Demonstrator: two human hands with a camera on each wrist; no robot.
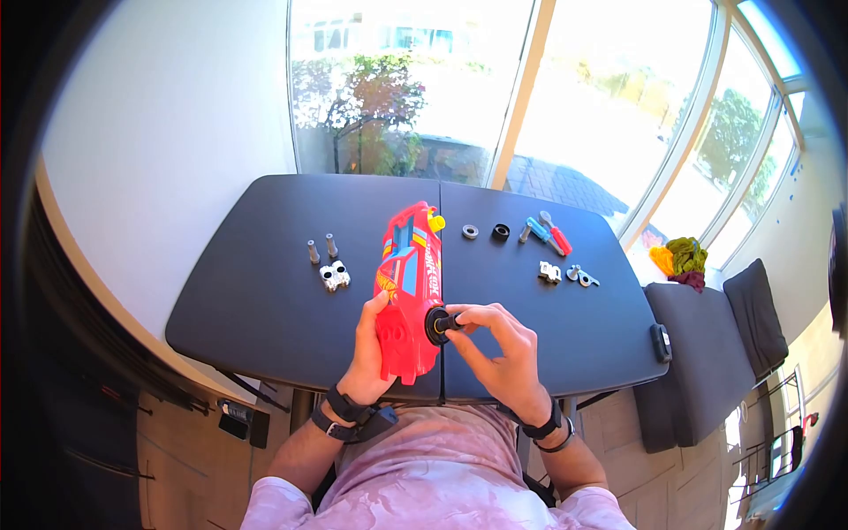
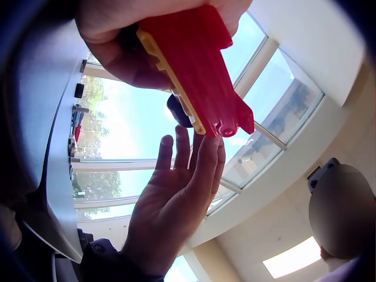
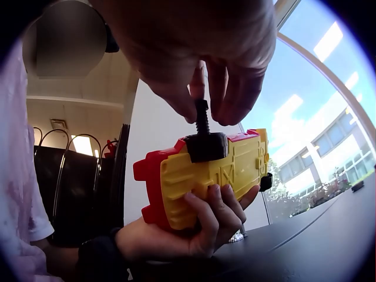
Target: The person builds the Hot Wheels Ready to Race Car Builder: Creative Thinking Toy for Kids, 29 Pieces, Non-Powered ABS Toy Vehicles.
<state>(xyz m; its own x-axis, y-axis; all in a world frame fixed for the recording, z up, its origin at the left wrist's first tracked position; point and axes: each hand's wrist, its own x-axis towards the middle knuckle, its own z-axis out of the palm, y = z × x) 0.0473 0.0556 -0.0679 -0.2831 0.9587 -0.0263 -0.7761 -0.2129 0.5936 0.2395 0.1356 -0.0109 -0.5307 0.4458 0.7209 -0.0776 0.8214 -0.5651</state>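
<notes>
A red toy truck body (image 1: pixel 411 291) with a yellow underside (image 3: pixel 220 176) is held above the table's near edge. My left hand (image 1: pixel 364 358) grips it from the left, fingers wrapped onto the yellow side in the right wrist view. On its right side sits a black wheel (image 1: pixel 435 326), seen as a black block in the right wrist view, with a black threaded screw (image 3: pixel 202 117) standing out of it. My right hand (image 1: pixel 505 353) pinches the outer end of that screw between thumb and fingers.
On the black table (image 1: pixel 247 256), grey pegs (image 1: pixel 314 252) and a silvery part (image 1: pixel 335 276) lie left. A grey ring (image 1: pixel 470 231), black ring (image 1: pixel 501 231), blue-handled and red-handled tools (image 1: pixel 560 240) and other silvery parts (image 1: pixel 549 272) lie right. A black device (image 1: pixel 660 343) sits at the right edge.
</notes>
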